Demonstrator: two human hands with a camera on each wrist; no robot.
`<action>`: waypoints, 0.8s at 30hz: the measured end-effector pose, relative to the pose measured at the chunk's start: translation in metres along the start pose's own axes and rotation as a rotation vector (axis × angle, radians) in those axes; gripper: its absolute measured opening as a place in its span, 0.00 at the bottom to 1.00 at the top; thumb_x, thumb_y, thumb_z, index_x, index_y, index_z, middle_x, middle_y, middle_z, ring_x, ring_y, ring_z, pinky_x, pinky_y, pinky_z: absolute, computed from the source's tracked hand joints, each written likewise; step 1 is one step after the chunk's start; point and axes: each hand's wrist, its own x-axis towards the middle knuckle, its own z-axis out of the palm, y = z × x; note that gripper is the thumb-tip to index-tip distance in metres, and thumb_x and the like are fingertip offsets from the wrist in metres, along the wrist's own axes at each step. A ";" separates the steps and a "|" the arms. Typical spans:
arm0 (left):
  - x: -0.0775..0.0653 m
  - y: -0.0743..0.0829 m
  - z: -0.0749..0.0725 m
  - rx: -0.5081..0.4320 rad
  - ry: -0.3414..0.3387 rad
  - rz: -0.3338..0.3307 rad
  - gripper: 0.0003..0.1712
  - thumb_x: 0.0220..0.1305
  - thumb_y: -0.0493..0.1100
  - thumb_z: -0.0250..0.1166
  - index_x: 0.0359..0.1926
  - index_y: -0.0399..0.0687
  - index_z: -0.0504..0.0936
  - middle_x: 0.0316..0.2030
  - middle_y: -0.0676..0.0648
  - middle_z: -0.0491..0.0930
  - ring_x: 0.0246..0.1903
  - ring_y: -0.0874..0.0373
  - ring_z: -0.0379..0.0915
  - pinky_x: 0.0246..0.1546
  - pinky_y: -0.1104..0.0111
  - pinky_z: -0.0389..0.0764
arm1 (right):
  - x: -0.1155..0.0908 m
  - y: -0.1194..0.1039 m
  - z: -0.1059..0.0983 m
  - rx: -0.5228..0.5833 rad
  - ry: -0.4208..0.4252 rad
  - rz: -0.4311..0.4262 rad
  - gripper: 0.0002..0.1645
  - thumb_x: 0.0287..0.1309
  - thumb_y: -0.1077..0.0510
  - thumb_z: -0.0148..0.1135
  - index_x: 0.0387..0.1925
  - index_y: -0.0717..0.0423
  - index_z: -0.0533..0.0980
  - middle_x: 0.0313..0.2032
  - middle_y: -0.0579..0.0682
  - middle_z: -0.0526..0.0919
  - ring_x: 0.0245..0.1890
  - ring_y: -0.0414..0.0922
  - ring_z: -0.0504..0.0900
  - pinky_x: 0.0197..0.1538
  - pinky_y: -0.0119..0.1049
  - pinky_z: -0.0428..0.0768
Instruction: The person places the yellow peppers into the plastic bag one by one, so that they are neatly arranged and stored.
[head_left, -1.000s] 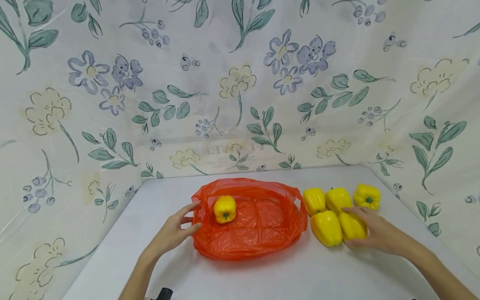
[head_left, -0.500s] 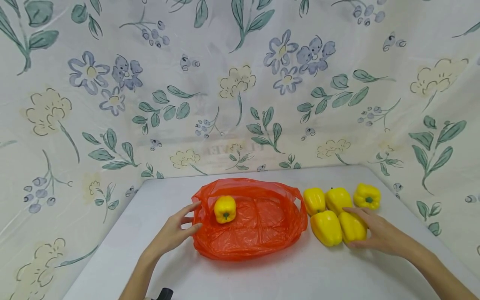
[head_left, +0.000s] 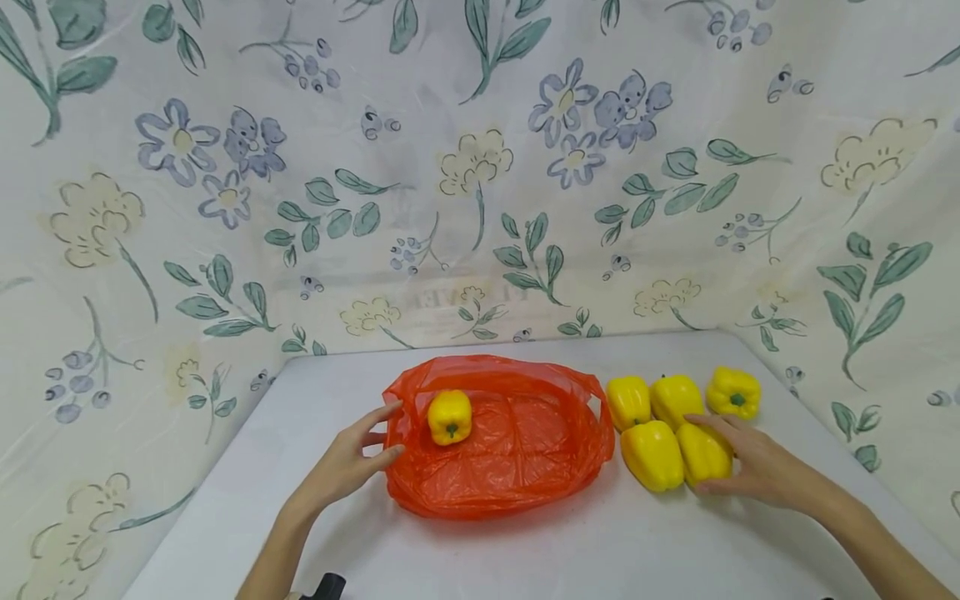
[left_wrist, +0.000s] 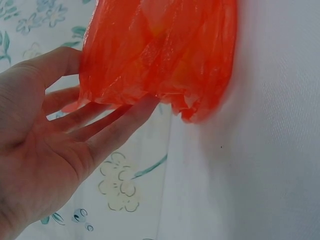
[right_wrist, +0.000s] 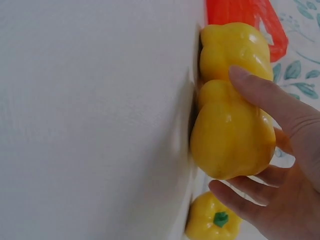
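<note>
A red plastic bag (head_left: pixel 517 450) lies spread on the table with its mouth facing up, and one yellow bell pepper (head_left: pixel 450 418) sits inside at its left. At the bag's left side, my left hand (head_left: pixel 347 458) touches the plastic with extended fingertips; the left wrist view shows thumb and fingers against the bag (left_wrist: pixel 160 55). My right hand (head_left: pixel 761 467) holds the nearest right yellow bell pepper (head_left: pixel 705 454), thumb in front and fingers round the back. The pepper (right_wrist: pixel 232 135) rests among the others, its far side partly hidden by the hand.
Several more yellow bell peppers stand close by: one to the left (head_left: pixel 652 456), two behind, and one apart at the back right (head_left: pixel 733 393). The white table (head_left: pixel 555 558) meets a floral cloth (head_left: pixel 480 208) at its back and sides. A black object (head_left: pixel 328 586) shows below the left forearm.
Over the last second the right fingers and thumb have settled very slightly about the pepper. The left hand, bag and other peppers look unmoved.
</note>
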 end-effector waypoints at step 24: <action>-0.001 0.003 -0.003 -0.004 -0.013 0.035 0.37 0.64 0.44 0.67 0.72 0.49 0.65 0.69 0.36 0.67 0.59 0.36 0.74 0.39 0.65 0.87 | 0.009 -0.008 -0.028 -0.044 -0.015 -0.024 0.52 0.39 0.35 0.76 0.64 0.55 0.70 0.61 0.66 0.74 0.58 0.65 0.74 0.53 0.66 0.77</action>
